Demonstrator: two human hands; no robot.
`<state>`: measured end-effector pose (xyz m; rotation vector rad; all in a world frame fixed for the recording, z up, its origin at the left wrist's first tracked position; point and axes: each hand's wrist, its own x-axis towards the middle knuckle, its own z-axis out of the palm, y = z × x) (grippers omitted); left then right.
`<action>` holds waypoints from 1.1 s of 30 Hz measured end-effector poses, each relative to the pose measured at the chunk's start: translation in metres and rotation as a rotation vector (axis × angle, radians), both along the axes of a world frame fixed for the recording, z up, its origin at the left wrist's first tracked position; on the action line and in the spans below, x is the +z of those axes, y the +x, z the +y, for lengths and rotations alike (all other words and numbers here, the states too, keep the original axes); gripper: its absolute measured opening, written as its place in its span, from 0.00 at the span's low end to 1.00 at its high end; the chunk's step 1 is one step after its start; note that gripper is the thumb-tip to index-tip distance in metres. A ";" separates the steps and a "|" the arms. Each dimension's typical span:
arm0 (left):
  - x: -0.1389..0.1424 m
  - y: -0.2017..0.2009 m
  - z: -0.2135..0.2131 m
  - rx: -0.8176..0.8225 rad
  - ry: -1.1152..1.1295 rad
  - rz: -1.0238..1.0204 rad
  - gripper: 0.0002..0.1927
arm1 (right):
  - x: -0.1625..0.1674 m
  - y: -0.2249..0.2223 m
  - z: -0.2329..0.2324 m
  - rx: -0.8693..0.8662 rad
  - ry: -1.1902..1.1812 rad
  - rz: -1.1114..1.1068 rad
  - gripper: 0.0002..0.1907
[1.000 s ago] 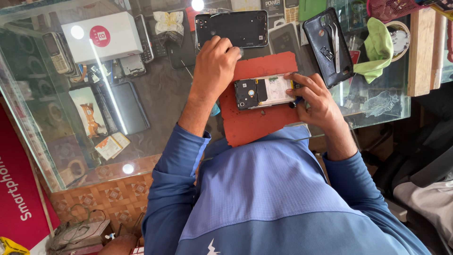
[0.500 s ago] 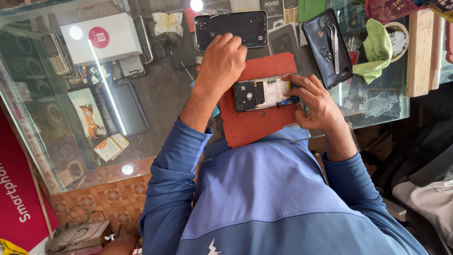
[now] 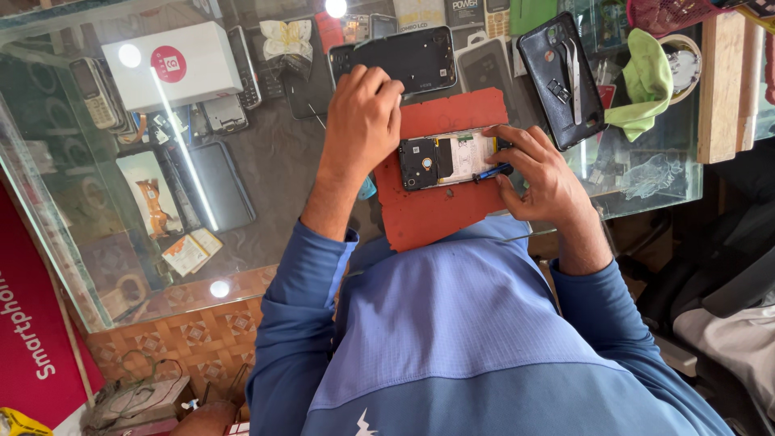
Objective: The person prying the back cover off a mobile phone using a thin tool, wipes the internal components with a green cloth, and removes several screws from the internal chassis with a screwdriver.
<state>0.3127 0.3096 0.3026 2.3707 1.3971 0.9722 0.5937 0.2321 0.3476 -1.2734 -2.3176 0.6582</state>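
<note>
An opened smartphone with its back cover off (image 3: 446,158) lies flat on a red rubber work mat (image 3: 436,214), which rests on a glass display counter (image 3: 266,173). The left hand (image 3: 363,121) is curled at the phone's left end, fingers bent over its upper corner. The right hand (image 3: 542,173) sits at the phone's right end, pinching a thin blue-handled tool (image 3: 492,171) whose tip touches the board. Beyond the mat lies a black phone frame (image 3: 412,56); right of the mat, a black back cover (image 3: 561,77) carrying metal tweezers (image 3: 571,69).
</note>
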 end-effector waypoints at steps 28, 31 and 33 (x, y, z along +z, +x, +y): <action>0.015 0.001 -0.074 -0.028 -0.311 -0.025 0.49 | -0.060 -0.064 0.010 -0.350 -0.295 0.977 0.14; 0.014 -0.001 -0.076 0.021 -0.313 -0.013 0.48 | -0.063 -0.068 0.017 -0.326 -0.291 0.958 0.13; 0.012 -0.003 -0.076 0.042 -0.311 -0.004 0.47 | -0.065 -0.070 0.021 -0.318 -0.287 0.938 0.13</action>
